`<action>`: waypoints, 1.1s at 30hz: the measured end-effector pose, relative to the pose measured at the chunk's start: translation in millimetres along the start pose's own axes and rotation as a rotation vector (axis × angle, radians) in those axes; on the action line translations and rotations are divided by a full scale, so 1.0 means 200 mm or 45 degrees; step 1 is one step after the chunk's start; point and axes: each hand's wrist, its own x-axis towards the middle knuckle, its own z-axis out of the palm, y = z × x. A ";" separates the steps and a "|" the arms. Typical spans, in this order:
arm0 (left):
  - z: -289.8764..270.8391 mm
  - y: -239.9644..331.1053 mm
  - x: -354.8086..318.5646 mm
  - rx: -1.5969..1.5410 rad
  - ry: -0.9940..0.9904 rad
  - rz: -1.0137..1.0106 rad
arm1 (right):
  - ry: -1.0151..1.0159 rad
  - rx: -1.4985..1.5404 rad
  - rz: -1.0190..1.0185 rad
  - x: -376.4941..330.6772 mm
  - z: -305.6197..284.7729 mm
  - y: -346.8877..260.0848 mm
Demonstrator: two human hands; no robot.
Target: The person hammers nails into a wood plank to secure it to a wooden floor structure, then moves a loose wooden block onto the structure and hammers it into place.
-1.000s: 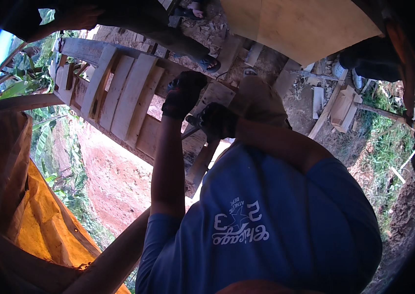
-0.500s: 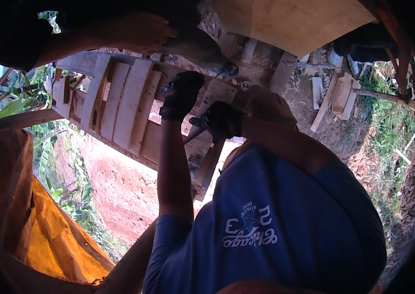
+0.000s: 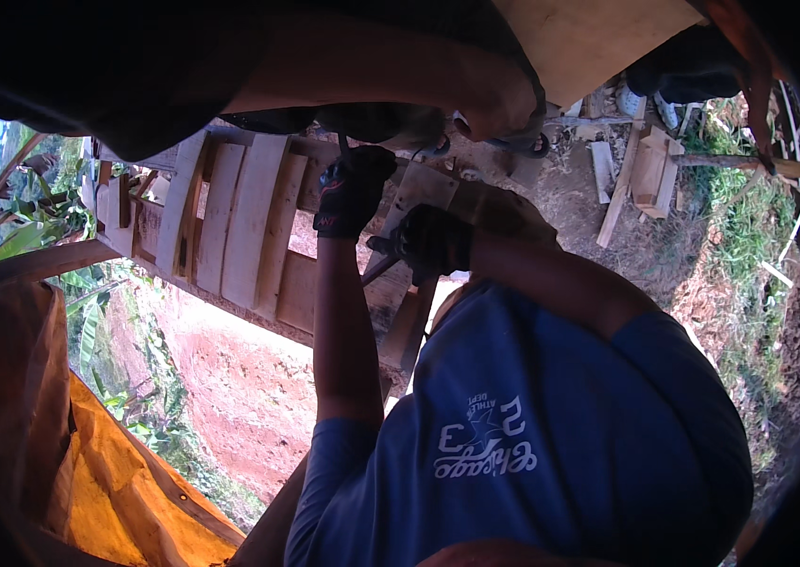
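My left hand (image 3: 355, 194), in a black glove, is closed over the wooden slats. A short dark rod (image 3: 343, 146) sticks up past its knuckles; what it belongs to is hidden. Beside it to the right, my right hand (image 3: 430, 241), also gloved, is closed around a dark bar-like tool (image 3: 381, 268), whose kind I cannot make out. Beneath both hands lies a slatted wooden frame (image 3: 296, 293) of pale boards across long rails. Its right end is partly covered by my right arm and blue shirt.
A co-worker's forearm and hand (image 3: 494, 104) reach across the top. A pale sheet (image 3: 598, 38) hangs at upper right, with a wooden box-shaped piece (image 3: 655, 175) and loose boards on the ground below it. An orange tarp (image 3: 126, 472) hangs at lower left; red earth (image 3: 239, 378) slopes beneath.
The co-worker's arm has swung right and nearer. My hands have shifted slightly down in view and stay closed. The rod above my left hand now shows.
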 end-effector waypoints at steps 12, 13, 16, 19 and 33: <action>0.00 0.06 0.06 -0.013 -0.058 0.025 | -0.176 0.077 0.069 0.02 0.02 0.02; 0.01 0.05 0.05 -0.017 -0.053 0.049 | -0.195 0.081 0.066 0.01 -0.01 0.01; 0.02 0.05 0.06 -0.020 -0.044 0.054 | -0.187 0.153 0.065 0.02 0.01 0.03; -0.01 0.08 0.07 0.023 -0.082 0.063 | 0.240 0.156 -0.032 -0.01 0.05 0.04; -0.01 0.07 0.10 0.065 -0.161 0.063 | 0.049 -0.144 -0.065 -0.01 0.06 0.03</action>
